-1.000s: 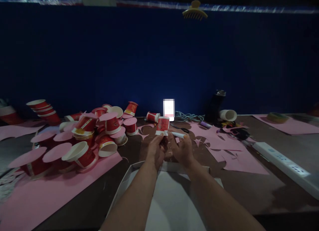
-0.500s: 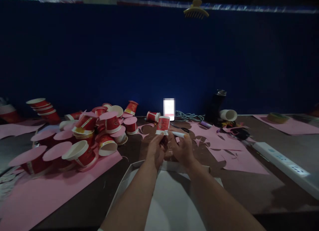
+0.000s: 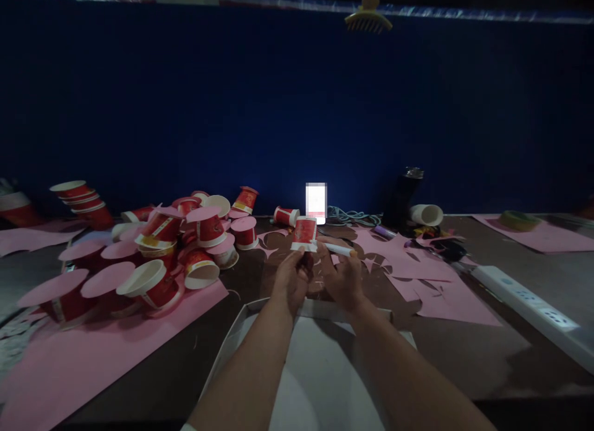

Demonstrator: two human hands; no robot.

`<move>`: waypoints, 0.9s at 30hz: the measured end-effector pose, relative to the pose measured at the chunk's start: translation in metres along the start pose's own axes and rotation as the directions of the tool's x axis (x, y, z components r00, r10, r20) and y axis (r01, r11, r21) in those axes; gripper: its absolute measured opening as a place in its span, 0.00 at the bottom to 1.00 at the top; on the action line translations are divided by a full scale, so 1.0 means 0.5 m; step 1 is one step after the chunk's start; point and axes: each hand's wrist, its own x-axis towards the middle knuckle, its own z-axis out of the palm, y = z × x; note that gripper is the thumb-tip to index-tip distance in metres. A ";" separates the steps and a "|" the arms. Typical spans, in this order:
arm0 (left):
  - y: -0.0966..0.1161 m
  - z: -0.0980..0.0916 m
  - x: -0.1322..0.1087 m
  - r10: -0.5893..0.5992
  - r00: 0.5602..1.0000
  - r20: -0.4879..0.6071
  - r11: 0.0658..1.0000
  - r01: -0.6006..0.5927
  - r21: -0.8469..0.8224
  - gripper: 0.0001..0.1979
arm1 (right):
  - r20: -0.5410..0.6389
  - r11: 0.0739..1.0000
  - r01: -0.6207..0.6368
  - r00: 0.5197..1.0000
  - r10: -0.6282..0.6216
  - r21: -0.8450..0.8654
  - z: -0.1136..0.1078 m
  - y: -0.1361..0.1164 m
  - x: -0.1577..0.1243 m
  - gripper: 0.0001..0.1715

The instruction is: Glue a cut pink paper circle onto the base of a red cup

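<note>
My left hand (image 3: 295, 271) is closed on the lower rim of a small red paper cup (image 3: 305, 233), held up in front of me with its white rim downward. In my right hand (image 3: 342, 275) is a slim white pen-like tool (image 3: 338, 249) with an orange end; its exact kind is unclear. The tool's left end is at the cup's lower right side, beside my right fingertips. Whether it touches the cup I cannot tell. Below both hands lies a shallow white box (image 3: 320, 363).
Many red paper cups with pink paper discs (image 3: 148, 288) are heaped at left on pink sheets (image 3: 93, 369). A lit phone (image 3: 316, 200) stands behind the cup. Cut pink scraps (image 3: 445, 288), a dark bottle (image 3: 403, 199) and a white power strip (image 3: 529, 307) are on the right.
The right hand and the white tool have shifted slightly to the right, and the tool tilts down a little more. The left hand keeps hold of the cup, almost unmoved.
</note>
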 end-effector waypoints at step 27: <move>-0.001 0.001 -0.001 0.052 0.998 0.036 0.998 -0.053 0.026 0.07 | 0.003 0.996 0.030 1.000 -0.030 -0.084 0.000 -0.002 0.003 0.12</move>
